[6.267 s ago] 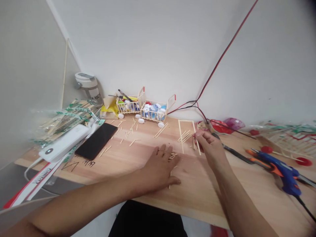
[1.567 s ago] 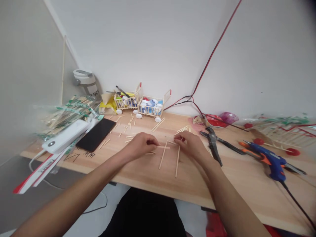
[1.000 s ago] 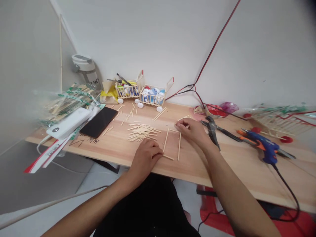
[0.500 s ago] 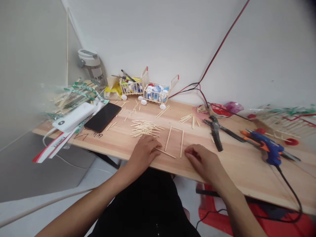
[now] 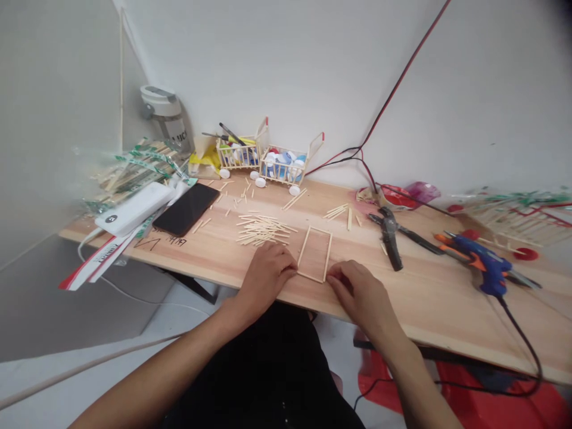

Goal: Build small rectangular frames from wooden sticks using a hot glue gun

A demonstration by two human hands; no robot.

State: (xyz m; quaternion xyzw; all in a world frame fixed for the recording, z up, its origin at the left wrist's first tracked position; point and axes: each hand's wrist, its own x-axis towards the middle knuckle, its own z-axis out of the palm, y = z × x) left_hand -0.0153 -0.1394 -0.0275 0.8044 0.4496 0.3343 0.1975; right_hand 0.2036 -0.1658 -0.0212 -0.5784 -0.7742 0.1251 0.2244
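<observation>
Four thin wooden sticks form a narrow rectangle [image 5: 328, 253] flat on the table. My left hand [image 5: 268, 271] is closed, thumb and fingers pinching the left end of its near stick [image 5: 308, 276]. At the near right corner, my right hand [image 5: 360, 292] has its fingertips drawn together against or just beside the sticks; whether anything is between them is hidden. Beyond my left hand lies a loose pile of short wooden sticks [image 5: 261, 229]. Two small stick-built carts stand at the back: one [image 5: 282, 167] with blue and white bottle caps, another [image 5: 239, 156] with pens.
On the right lie black-handled pliers [image 5: 391, 241] and a blue glue gun [image 5: 480, 262] with its cord over the edge. A phone [image 5: 186, 210], white power bank [image 5: 134, 208] and bagged sticks [image 5: 138, 170] crowd the left. A lidded cup [image 5: 165, 116] stands behind.
The near stick, slanted and apart before, now spans the rectangle's near side. My left hand moved slightly right with it; my right hand moved left to the corner.
</observation>
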